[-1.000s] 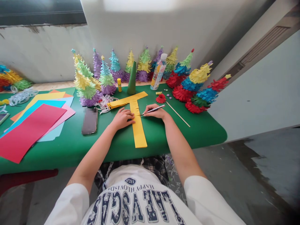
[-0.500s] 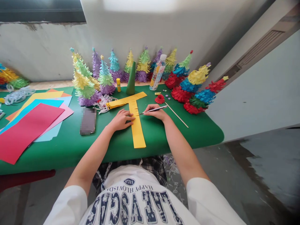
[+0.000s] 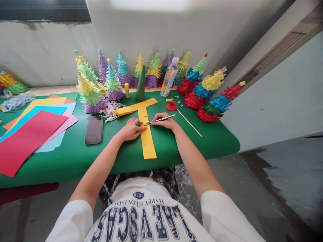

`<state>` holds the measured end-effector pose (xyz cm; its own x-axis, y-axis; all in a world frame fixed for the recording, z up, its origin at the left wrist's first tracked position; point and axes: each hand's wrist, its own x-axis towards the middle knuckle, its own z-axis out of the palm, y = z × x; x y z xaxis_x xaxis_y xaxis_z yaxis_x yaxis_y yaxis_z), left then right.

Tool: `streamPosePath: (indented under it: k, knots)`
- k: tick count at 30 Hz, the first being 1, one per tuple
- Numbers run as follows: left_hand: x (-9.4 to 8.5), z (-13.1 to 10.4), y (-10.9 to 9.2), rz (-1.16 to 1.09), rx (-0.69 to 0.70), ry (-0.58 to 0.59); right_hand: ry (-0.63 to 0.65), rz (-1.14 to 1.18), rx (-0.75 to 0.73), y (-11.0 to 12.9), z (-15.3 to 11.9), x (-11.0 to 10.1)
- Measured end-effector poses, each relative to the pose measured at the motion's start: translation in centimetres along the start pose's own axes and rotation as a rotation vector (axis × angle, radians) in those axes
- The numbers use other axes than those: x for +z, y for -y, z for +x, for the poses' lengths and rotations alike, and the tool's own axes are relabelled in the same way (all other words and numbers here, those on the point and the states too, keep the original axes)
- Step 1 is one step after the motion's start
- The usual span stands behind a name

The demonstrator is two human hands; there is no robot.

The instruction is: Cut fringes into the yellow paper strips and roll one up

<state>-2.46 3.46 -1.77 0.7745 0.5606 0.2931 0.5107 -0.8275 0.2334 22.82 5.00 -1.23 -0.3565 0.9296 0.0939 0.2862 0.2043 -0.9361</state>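
One head-worn cam, facing forward and down: white printed T-shirt [image 3: 143, 215] closest, left hand [image 3: 131, 129] and right hand [image 3: 163, 121] mid-frame over green tabletop [image 3: 128, 154] (wall [image 3: 176, 30] fills the top).

Left hand [image 3: 131, 129] partly hides yellow strip [image 3: 148, 144]; phone [image 3: 94, 130] blurred.

Phone [image 3: 94, 130] left of paper strip [image 3: 148, 144]; stick [image 3: 189, 123] right; cone [image 3: 140, 88] behind, trees [image 3: 154, 70] farther back.

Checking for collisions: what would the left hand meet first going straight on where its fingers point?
Probably the slim tool in the right hand, near its tip; depth is unclear.
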Motion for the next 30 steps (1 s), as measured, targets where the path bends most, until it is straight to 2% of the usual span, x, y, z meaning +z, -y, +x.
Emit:
streamPosePath:
  k: [10,19,30]
  knots:
    - [0.1,-0.1,0.0,0.010,-0.001,0.018,0.014,0.027,-0.022,0.3,0.3,1.0]
    - [0.2,0.4,-0.1,0.015,0.005,-0.045,-0.120,0.071,-0.038,0.4,0.1,0.6]
    - [-1.1,0.2,0.0,-0.127,0.038,0.030,-0.041,0.018,-0.026,0.6,0.2,1.3]
